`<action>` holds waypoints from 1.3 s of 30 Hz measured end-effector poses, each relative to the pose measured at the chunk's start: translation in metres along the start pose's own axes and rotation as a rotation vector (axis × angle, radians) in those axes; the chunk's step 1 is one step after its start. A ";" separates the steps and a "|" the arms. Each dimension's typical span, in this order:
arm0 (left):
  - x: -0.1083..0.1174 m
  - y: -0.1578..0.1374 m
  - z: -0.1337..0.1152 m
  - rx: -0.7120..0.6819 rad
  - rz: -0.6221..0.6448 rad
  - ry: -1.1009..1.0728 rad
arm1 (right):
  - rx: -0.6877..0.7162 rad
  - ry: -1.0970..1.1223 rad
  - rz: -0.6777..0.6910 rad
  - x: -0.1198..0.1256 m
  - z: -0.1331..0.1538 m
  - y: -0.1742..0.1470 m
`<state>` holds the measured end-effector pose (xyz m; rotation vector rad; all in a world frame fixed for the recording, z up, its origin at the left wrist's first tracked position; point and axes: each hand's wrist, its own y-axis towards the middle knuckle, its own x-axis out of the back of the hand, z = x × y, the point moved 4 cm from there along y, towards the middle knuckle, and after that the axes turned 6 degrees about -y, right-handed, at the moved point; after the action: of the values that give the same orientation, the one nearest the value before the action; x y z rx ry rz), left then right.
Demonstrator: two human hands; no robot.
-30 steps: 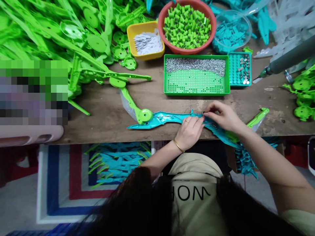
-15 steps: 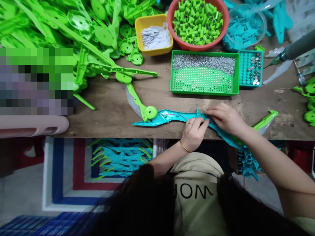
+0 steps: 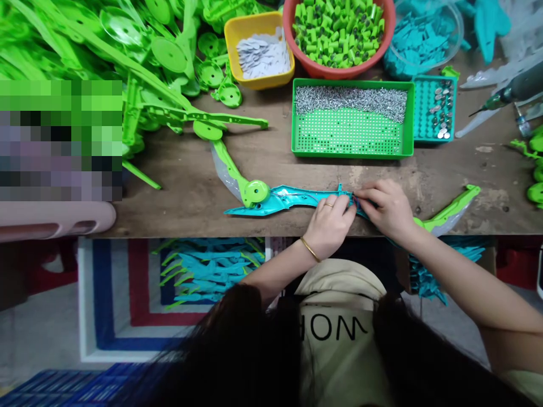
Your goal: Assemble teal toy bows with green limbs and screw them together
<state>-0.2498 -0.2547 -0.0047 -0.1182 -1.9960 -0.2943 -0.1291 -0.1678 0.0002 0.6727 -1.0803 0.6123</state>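
Turquoise toy-bow shell (image 3: 282, 199): lies along the near edge of the worktop (image 3: 178, 212), open side up, in front of the person. A green limb with a translucent insert (image 3: 231, 169) angles away from its left end, beneath a green disc (image 3: 256, 193); a second green limb (image 3: 456, 209) extends at the right. A thin wire (image 3: 297, 195) runs inside the shell. Left hand (image 3: 328, 226): grip curled closed over the shell's middle, holding it. Right hand (image 3: 392, 209): grip nearly closed, thumb and fingertips together over the shell just beside the left fingertips; cannot tell what, if anything, is pinched. Beyond the shell: green tray (image 3: 352, 154) of small screws, touching a turquoise tray (image 3: 419, 102) with round metal pieces. Behind these: yellow tub (image 3: 261, 83) of white slips, red bowl (image 3: 339, 72) of green cylinders. Powered screwdriver (image 3: 524, 87) at upper right, tip pointing left.
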 end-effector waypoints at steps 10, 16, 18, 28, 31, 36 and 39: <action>-0.005 0.006 0.001 0.009 -0.071 0.029 | -0.029 0.134 0.234 0.005 -0.005 0.006; -0.006 0.003 0.005 0.023 -0.197 -0.028 | -0.098 0.375 0.224 0.000 -0.016 0.010; -0.007 0.000 0.007 0.011 -0.241 -0.059 | -0.126 0.346 0.202 -0.005 -0.015 0.010; -0.002 0.007 0.004 -0.134 -0.143 0.031 | -0.236 0.351 0.204 0.032 -0.025 -0.008; 0.001 0.009 0.004 -0.153 -0.135 0.052 | -0.186 0.213 0.216 0.030 -0.018 -0.018; -0.001 0.009 0.006 -0.162 -0.104 0.005 | -0.121 0.082 0.137 0.021 -0.008 -0.024; -0.002 0.008 0.007 -0.161 -0.103 -0.032 | -0.069 0.022 0.138 0.019 -0.004 -0.024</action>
<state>-0.2532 -0.2449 -0.0080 -0.1228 -2.0118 -0.5223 -0.1023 -0.1779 0.0117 0.5335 -1.1284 0.6960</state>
